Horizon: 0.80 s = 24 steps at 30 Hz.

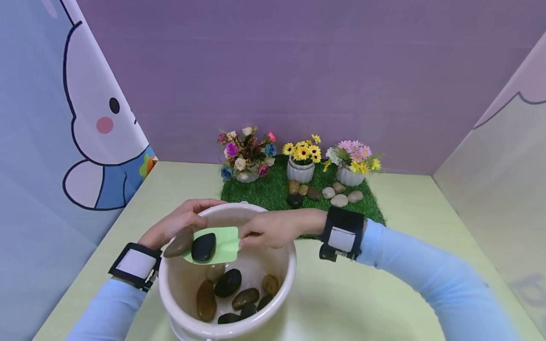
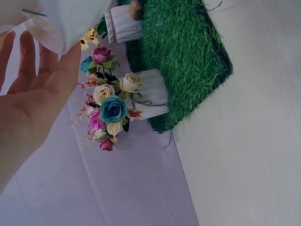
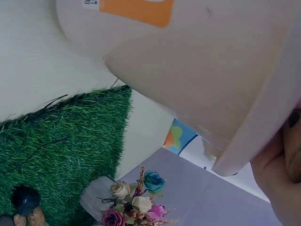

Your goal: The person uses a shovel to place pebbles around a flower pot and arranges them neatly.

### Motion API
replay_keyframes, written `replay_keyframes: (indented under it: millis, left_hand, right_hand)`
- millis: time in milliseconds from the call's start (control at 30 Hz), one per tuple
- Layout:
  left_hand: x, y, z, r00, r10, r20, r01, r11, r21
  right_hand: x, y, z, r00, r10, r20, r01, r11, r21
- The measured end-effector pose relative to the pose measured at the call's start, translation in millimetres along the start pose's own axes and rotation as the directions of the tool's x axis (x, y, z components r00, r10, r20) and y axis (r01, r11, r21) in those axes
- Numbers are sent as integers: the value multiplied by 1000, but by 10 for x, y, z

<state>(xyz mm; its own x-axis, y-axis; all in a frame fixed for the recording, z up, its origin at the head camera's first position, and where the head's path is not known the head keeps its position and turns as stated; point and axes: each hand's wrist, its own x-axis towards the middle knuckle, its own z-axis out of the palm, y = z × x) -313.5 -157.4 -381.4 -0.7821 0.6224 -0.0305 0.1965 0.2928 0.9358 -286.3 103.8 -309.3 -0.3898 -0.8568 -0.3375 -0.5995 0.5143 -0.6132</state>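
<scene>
A cream-white bucket (image 1: pixel 294 265) stands at the front, and several dark and brown stones (image 1: pixel 228 282) lie in the bottom of it. My left hand (image 1: pixel 181 222) grips its far left rim, with fingers outside and thumb over the inner edge. In the left wrist view those fingers lie against the bucket's outer wall (image 2: pixel 91 23). My right hand (image 1: pixel 268 229) holds a flat light-green scoop (image 1: pixel 228 244) above the bucket's opening by its right end. A smooth black stone (image 1: pixel 204 247) rests on the scoop. At its left end a grey-brown stone (image 1: pixel 180 242) overlaps the blade, close to my left wrist.
Behind the bucket lies a green grass mat (image 1: pixel 273 189). On it stand pots of mixed roses (image 1: pixel 245 156), yellow flowers (image 1: pixel 302 163) and pink flowers (image 1: pixel 351 163). Dark and brown stones (image 1: pixel 295 199) and pale stones (image 1: pixel 339 201) sit before the pots. A purple wall (image 1: pixel 298 85) rises behind.
</scene>
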Motion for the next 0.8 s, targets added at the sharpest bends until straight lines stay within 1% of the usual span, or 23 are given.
replay_keyframes:
  millis: [133,300,400,533,567,633,667,733,800]
  left_hand:
    - [17,15,-11,1000,5,-8,-5,1000,21]
    - [28,23,-7,1000,-9,4,9,1000,1]
    - [22,26,1,1000,-13,4,13,1000,-11]
    - [11,13,6,1000,3,5,-3,999,-39]
    - [10,5,4,1000,9,9,-9,999,-51]
    - [1,-11,4,999,51,0,-51,998,-41]
    - [-7,-12,3,999,47,-3,-47,997,-54]
    - [-20,-10,-3,1000,14,-10,-15,997,-79]
    - [-31,-5,-1,1000,-16,-10,15,994,-104]
  right_hand:
    - [-9,9,-10,1000,-5,-4,5,1000,-14]
    - [-35,14,-26,1000,-6,0,6,1000,2]
    - [-81,17,-57,1000,2,8,-3,1000,31]
    - [-175,26,-145,1000,10,7,-10,998,58]
    - [-200,22,-175,1000,11,-2,-10,999,45]
    - [-251,28,-241,1000,17,-24,-17,1000,22]
    - [-278,38,-272,999,28,-40,-27,1000,13]
    - [-329,68,-327,996,60,-72,-59,998,12]
    - [-376,128,-372,990,100,-99,-97,995,37]
